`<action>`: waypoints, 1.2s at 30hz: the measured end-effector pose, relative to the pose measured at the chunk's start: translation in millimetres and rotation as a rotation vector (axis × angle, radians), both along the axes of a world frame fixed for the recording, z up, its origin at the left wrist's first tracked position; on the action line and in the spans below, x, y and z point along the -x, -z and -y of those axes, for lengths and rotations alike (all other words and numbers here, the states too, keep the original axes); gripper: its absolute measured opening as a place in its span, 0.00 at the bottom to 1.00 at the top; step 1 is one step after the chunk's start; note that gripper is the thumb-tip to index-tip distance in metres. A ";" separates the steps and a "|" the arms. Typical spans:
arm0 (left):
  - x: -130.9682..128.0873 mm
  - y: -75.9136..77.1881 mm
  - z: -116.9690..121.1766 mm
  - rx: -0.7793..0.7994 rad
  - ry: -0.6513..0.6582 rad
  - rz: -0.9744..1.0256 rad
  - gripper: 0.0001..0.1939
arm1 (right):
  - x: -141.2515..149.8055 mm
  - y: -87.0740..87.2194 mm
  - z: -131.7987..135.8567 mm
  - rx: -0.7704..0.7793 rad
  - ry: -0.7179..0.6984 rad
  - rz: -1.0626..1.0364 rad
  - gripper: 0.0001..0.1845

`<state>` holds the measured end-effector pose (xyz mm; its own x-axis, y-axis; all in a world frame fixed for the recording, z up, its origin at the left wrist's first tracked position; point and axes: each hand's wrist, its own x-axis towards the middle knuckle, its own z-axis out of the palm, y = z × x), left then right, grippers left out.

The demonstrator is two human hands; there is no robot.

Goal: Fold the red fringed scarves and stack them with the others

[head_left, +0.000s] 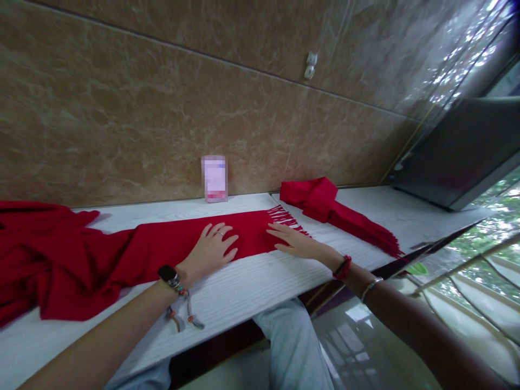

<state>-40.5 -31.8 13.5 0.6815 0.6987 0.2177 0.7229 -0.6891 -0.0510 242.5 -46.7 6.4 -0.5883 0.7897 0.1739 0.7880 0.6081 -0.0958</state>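
Observation:
A long red scarf [170, 244] lies along the white table, flat toward its fringed right end and bunched in loose folds at the left. My left hand [211, 246] rests on the flat part with its fingers spread. Close to the fringe, my right hand [294, 240] lies palm down on the scarf, fingers stretched out. Neither hand grips the cloth. Behind and to the right is a second red scarf [320, 200], folded over itself with its fringed end pointing right.
A blurred, phone-like rectangle [215, 179] leans on the brown marbled wall [142, 119] at the back of the white table [244, 287]. A dark box-shaped appliance [459, 151] stands at the table's right end. A wall socket [311, 65] is higher up.

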 end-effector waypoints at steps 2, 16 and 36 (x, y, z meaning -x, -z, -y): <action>-3.4 -3.7 7.1 -0.025 0.151 -0.028 0.19 | 2.0 -4.5 6.5 -0.021 -0.068 -0.035 0.24; -4.9 -12.1 15.6 0.061 0.295 -0.073 0.19 | 9.1 7.3 -0.2 -0.171 -0.075 0.022 0.16; -37.9 -2.4 12.7 0.120 0.168 0.026 0.12 | -6.7 10.6 3.9 -0.264 -0.154 0.000 0.17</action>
<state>-2.6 -44.5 15.9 0.7859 0.5976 0.1587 0.5971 -0.8002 0.0562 249.3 -50.6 -4.2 -0.6978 0.6187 0.3609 0.6844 0.7245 0.0815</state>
